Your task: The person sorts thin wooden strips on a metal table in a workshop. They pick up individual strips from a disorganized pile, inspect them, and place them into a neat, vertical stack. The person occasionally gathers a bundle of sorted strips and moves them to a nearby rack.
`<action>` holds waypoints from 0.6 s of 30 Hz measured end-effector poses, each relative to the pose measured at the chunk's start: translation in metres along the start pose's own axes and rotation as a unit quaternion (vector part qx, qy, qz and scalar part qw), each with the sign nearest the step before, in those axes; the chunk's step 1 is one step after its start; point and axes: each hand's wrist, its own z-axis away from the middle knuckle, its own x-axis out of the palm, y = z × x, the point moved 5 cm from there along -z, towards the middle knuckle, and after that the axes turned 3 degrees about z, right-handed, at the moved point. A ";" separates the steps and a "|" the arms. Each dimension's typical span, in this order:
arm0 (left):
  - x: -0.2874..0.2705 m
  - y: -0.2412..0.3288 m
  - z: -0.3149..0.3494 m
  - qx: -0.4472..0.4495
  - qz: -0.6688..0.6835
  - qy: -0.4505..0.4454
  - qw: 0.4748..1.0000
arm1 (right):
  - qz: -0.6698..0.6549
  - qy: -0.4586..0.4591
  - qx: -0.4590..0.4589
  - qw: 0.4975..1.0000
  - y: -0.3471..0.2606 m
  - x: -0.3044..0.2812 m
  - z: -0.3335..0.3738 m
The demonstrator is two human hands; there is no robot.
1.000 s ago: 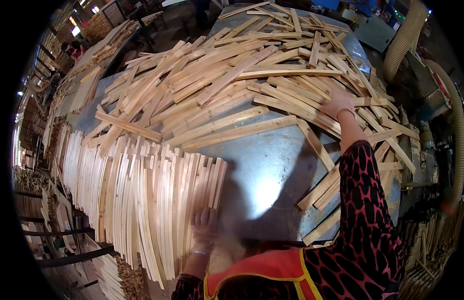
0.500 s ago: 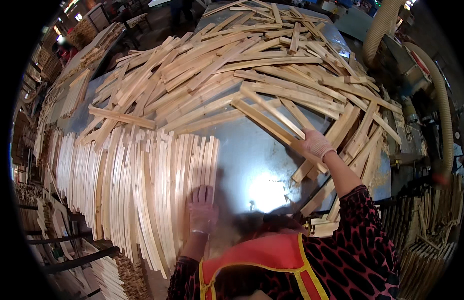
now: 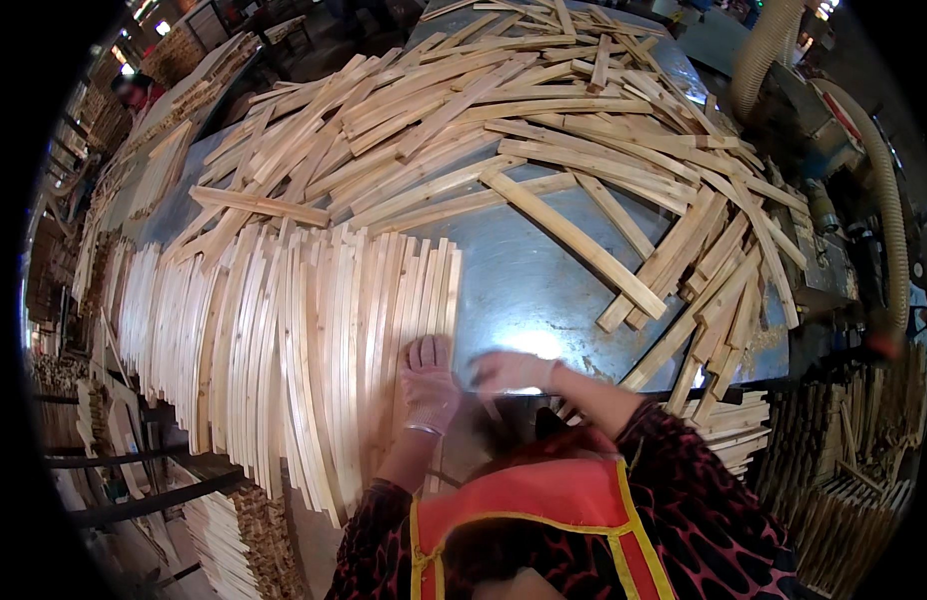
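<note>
Presses the left hand (image 3: 431, 388), in a thin, pale glove, against the right end of a close-packed row of smooth, pale, squared wooden strips (image 3: 314, 350), fingers straight and side by side, at the near left of a broad grey metal table (image 3: 529, 260). Holds the right hand (image 3: 509, 372), also pale-gloved and blurred, just beside the left at the table's near edge; cannot tell its fingers as spread, pressed together or pinching. Shows the row laid lengthwise toward the table's near edge and reaching past it, with uneven ends and a few slightly bowed lengths. Bears on the table, across its far half and down its right side, a tangled heap of yellowish, grained wooden slats (image 3: 424, 120), lying crosswise over one another. Has one straight, flat-faced wooden slat (image 3: 574, 243) aslant at mid-table, partly over bare, shiny metal. Shows below the table's left end a dark metal bar (image 3: 159, 497) and piled thin pale sticks (image 3: 219, 535); beyond its right side, a ribbed cream hose (image 3: 892, 220), curved downward.
</note>
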 end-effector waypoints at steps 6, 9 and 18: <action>-0.021 0.016 -0.019 0.000 -0.040 -0.002 0.999 | 0.348 0.372 0.287 0.811 0.045 -0.238 0.082; -0.019 0.016 -0.031 -0.005 -0.039 -0.024 0.999 | 0.200 0.296 0.299 0.885 0.084 -0.226 0.074; -0.009 0.009 -0.045 -0.044 0.063 -0.026 0.997 | 0.133 -0.190 0.133 0.964 -0.032 0.009 -0.012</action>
